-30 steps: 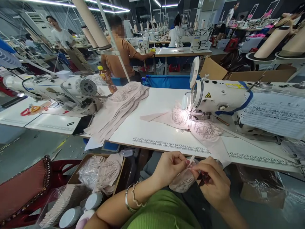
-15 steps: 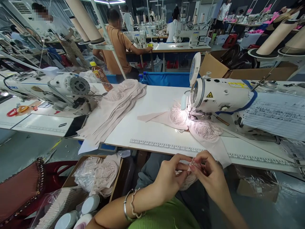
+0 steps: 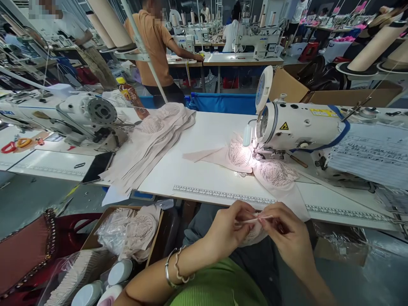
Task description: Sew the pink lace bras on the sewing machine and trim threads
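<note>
Over my lap, my left hand [image 3: 225,231] and my right hand [image 3: 287,236] both pinch the edge of a pale pink lace piece [image 3: 255,236]. The edge is drawn nearly straight between my fingertips, and the rest of the piece hangs below, partly hidden by my fingers. Beyond my hands, a pale pink bra [image 3: 274,173] lies on the table with its middle under the lit needle area of a sewing machine [image 3: 287,123]. One of its wings hangs toward the table's front edge, close behind my right hand.
A stack of pale pink lace pieces [image 3: 153,142] lies left on the white table [image 3: 207,127]. A box [image 3: 157,242] of lace cups and plastic stands below, near white-lidded jars [image 3: 119,272]. Another sewing machine [image 3: 79,114] is at left, a drink bottle [image 3: 132,97] behind. Co-workers stand farther back.
My hands have moved slightly apart, and the lace edge between them is now stretched straighter. The bra under the machine has stayed in place. The view has shifted a little.
</note>
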The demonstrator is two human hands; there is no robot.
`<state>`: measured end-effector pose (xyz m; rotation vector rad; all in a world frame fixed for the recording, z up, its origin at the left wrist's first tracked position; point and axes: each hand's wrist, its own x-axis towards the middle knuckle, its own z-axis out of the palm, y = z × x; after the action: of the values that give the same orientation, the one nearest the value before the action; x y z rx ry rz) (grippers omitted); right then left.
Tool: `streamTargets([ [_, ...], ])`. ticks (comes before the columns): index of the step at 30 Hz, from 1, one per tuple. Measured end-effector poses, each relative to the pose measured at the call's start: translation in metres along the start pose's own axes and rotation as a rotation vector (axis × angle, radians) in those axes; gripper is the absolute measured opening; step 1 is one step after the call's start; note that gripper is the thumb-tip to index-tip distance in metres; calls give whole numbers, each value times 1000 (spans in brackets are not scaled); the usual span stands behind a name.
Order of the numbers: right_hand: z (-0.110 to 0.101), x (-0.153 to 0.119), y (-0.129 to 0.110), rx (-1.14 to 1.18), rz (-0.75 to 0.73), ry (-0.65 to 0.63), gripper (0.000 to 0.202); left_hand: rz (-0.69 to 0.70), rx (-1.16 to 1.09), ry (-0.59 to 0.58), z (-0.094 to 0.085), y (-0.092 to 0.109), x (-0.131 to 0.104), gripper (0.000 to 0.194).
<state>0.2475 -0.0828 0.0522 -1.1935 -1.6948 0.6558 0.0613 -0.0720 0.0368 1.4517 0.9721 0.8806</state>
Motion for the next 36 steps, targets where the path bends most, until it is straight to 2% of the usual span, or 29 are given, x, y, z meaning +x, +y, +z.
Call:
streamTargets([
  [3, -10, -7, 1, 19, 81, 107, 11, 58, 194, -66, -16, -12, 1, 7],
  [5, -15, -13, 1, 76, 142, 216, 9, 63, 263, -93, -30, -21, 1, 12],
  [8, -20, -20, 2, 197, 191, 327, 13, 83, 292, -43, -50, -31, -3, 17],
  [12, -20, -23, 6, 352, 256, 379, 20, 62, 213, -25, -63, -34, -12, 8],
  [16, -18, -26, 13, 404, 305, 373, 19, 11, 208, 6, -62, -32, -18, 6],
  [21, -16, -27, 19, 399, 339, 371, 23, 41, 14, 236, -57, -37, -20, 16],
  [24, -17, -27, 28, 427, 368, 325, 24, 43, -71, 326, -55, -39, -22, 22],
  [27, -20, -28, 42, 415, 385, 209, 22, 21, -138, 335, -55, -38, -22, 27],
  [31, -22, -28, 52, 236, 410, 44, 31, 23, -180, 336, -57, -36, -21, 28],
  [36, -17, -24, 50, 196, 480, 110, 43, 64, -156, 412, -61, -38, -17, 18],
])
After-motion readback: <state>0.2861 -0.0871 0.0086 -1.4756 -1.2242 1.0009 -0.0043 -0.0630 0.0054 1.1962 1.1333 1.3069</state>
